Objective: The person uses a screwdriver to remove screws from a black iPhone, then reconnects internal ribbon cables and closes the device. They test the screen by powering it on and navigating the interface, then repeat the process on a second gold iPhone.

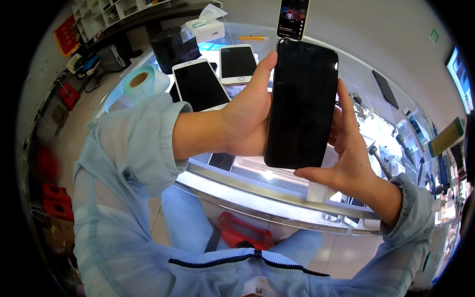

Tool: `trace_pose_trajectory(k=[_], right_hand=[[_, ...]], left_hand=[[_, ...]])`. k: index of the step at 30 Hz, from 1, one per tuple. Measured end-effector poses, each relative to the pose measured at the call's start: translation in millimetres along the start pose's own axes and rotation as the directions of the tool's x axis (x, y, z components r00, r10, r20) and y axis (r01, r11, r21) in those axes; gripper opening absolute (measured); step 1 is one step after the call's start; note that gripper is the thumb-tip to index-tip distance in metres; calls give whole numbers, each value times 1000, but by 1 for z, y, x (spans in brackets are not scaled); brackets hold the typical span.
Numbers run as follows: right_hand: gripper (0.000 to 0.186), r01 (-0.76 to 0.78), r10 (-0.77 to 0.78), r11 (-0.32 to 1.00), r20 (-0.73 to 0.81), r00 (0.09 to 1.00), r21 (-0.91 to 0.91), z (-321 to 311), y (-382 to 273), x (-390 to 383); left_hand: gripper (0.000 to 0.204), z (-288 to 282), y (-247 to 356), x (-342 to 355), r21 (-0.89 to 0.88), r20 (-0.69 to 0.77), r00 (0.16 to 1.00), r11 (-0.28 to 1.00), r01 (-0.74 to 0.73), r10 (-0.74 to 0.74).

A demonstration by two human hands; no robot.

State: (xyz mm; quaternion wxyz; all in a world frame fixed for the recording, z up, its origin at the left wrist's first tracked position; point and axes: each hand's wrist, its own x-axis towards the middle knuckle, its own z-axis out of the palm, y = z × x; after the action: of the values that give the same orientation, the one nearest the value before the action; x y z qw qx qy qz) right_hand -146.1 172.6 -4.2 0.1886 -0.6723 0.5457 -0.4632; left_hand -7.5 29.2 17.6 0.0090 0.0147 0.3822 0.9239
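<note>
Head view: left hand (pixel 249 116) and right hand (pixel 353 166) hold a black phone (pixel 302 104) by its edges, seemingly a holding-up step; any next move calls for steadiness.

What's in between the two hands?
A black phone, screen dark, is between the left hand and the right hand; the head view shows it.

This looks like a phone shop, with white-framed phones (pixel 200 86) lying on a lit glass counter (pixel 247 195).
</note>
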Motion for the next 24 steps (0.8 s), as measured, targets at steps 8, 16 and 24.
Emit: trace_pose_trajectory(k=[8, 16, 24], right_hand=[[126, 45, -45, 998, 4, 999, 45, 1, -4, 2], [130, 77, -77, 997, 18, 997, 19, -2, 0, 0], [130, 119, -124, 990, 57, 991, 82, -2, -4, -3]], left_hand=[[92, -5, 0, 3, 56, 36, 999, 998, -9, 7], [93, -6, 0, 2, 82, 109, 994, 996, -29, 20], [104, -6, 3, -2, 108, 176, 976, 988, 107, -125]])
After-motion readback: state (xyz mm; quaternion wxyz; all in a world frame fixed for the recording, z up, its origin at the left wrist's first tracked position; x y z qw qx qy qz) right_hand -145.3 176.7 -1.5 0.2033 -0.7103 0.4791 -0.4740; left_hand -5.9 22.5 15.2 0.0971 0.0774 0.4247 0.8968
